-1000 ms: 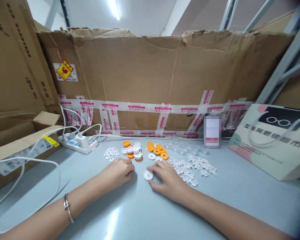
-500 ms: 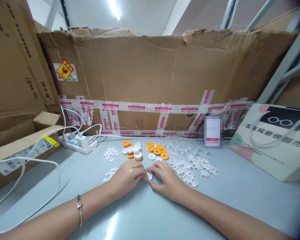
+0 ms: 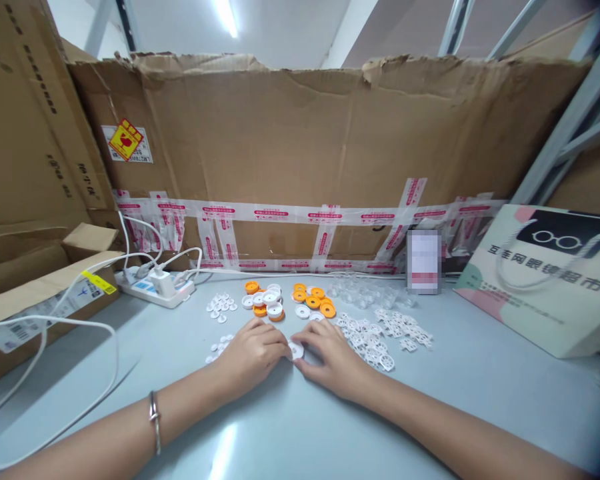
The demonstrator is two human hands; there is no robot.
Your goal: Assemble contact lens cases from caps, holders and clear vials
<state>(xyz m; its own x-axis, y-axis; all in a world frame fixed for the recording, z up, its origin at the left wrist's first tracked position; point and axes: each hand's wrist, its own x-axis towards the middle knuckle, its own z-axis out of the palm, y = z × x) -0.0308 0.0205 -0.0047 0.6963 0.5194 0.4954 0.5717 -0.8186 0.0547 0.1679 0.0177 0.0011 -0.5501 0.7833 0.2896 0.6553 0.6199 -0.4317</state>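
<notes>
Between my hands, low over the grey table [image 3: 275, 427], is a round white plastic disc [image 3: 296, 350]. My left hand [image 3: 257, 350] is closed with its fingertips on the disc's left edge. Thumb and fingers of my right hand [image 3: 330, 353] grip its right side. Just beyond the hands lie orange and white round plastic caps in two groups, the left caps [image 3: 266, 300] partly stacked and the right caps [image 3: 315, 301] spread out. White lattice-like pieces [image 3: 370, 340] lie right of my right hand. Small white pegged discs [image 3: 221, 305] sit at the left.
Clear plastic pieces [image 3: 370, 291] lie at the back, beside an upright blurred card [image 3: 424, 262]. A power strip [image 3: 155, 290] with white cables and an open carton [image 3: 45, 300] stand left. At right is a paper bag [image 3: 540, 280]; a large cardboard sheet [image 3: 280, 133] closes the back.
The white disc now lies flatter, showing more of its top face, and both hands keep their hold on it. The whole view has shifted very slightly.
</notes>
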